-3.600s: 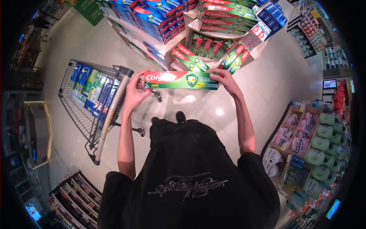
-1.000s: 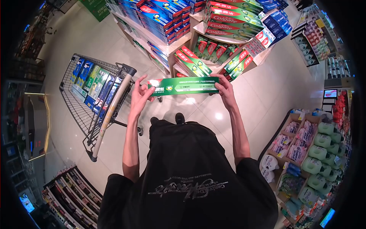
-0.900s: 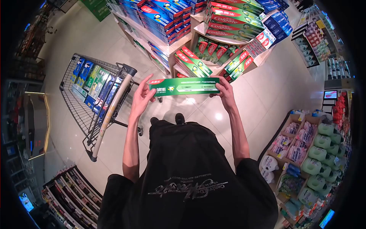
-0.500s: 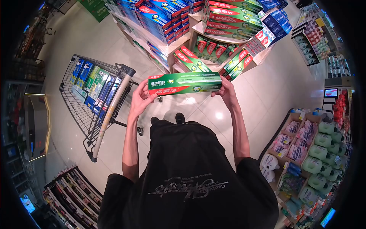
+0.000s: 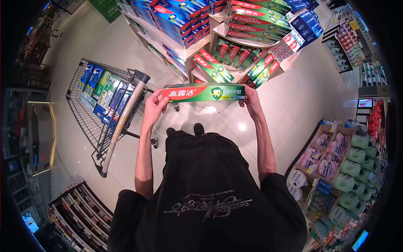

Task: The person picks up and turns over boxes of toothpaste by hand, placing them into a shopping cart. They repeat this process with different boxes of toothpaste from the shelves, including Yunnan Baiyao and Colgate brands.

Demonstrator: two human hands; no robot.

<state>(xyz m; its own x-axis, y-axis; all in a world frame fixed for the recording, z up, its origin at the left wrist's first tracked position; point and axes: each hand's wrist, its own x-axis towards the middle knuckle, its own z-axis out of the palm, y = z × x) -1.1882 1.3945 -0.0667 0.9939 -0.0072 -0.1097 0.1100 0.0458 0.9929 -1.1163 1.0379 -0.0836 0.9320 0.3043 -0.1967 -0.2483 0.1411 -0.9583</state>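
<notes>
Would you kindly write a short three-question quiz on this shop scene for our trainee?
1. Fill in: the left hand and the right hand hold opposite ____ of one box.
2. Where does the shopping cart stand?
a) To the person's left
b) To the person's right
c) Behind the person
3. True or false: the person's shirt is white.

Key: 1. ends; 2. a; 3. false, it is black.

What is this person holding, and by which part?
A green-and-red box: the left hand holds its left end, the right hand its right end.
</notes>
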